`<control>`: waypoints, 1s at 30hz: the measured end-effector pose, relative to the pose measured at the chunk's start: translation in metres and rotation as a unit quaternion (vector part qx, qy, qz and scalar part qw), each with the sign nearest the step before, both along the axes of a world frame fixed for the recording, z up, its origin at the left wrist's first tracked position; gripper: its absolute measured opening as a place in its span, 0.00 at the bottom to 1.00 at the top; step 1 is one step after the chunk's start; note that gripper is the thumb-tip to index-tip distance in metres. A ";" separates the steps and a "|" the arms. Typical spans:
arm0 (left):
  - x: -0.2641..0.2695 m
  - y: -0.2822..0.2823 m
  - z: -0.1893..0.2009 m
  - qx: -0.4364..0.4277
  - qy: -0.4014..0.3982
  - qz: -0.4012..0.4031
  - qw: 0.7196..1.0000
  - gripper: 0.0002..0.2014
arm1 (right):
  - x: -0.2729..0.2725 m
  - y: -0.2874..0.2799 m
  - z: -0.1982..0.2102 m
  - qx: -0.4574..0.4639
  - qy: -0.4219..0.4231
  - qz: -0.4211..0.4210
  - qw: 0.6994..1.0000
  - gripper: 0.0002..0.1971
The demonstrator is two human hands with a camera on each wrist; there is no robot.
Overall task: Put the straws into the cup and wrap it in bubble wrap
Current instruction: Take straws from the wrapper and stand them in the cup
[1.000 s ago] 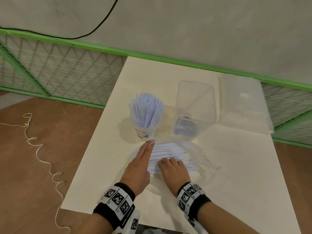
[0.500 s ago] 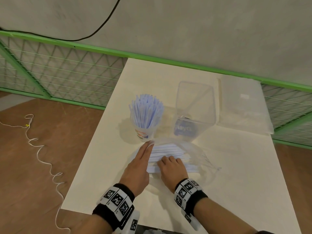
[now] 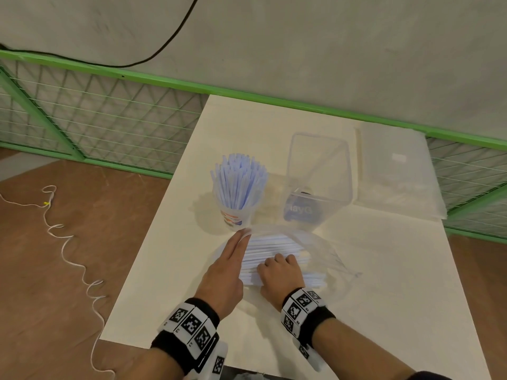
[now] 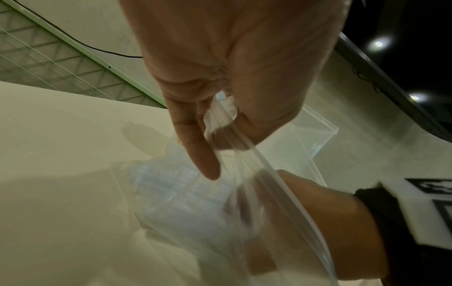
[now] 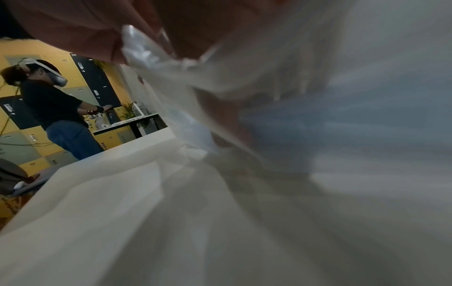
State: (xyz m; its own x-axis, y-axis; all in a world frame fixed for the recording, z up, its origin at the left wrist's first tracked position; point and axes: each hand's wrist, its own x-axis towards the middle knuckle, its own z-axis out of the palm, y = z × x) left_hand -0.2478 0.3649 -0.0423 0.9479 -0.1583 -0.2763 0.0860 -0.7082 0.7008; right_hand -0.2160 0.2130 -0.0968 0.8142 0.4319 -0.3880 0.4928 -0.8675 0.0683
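Table (image 3: 384, 283): cup (image 3: 233, 215), container (image 3: 318, 187), bag (image 3: 329, 253).

Your right hand (image 3: 279, 272) covers part of the straws (image 3: 277, 246) near the cup (image 3: 236, 215); its fingertips are hidden, and the right wrist view is blurred.

Cup (image 3: 235, 215) sitting mid-table (image 3: 384, 270) with straws (image 3: 238, 182) standing in it, container (image 3: 318, 182) lying at its 3 o'clock, bagged straws (image 3: 277, 256) lying at its 6 o'clock, bubble wrap (image 3: 395, 171) lying at 2 o'clock.
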 end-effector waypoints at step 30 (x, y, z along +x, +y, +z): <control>0.000 -0.001 -0.001 -0.003 0.007 0.004 1.000 0.49 | -0.001 -0.006 0.001 -0.045 -0.006 0.044 0.998 0.11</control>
State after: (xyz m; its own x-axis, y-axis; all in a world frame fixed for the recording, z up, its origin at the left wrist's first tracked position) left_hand -0.2473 0.3638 -0.0434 0.9453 -0.1528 -0.2881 0.1005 -0.7039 0.7031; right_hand -0.2175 0.2070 -0.0956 0.7789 0.4660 -0.4197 0.5659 -0.8107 0.1500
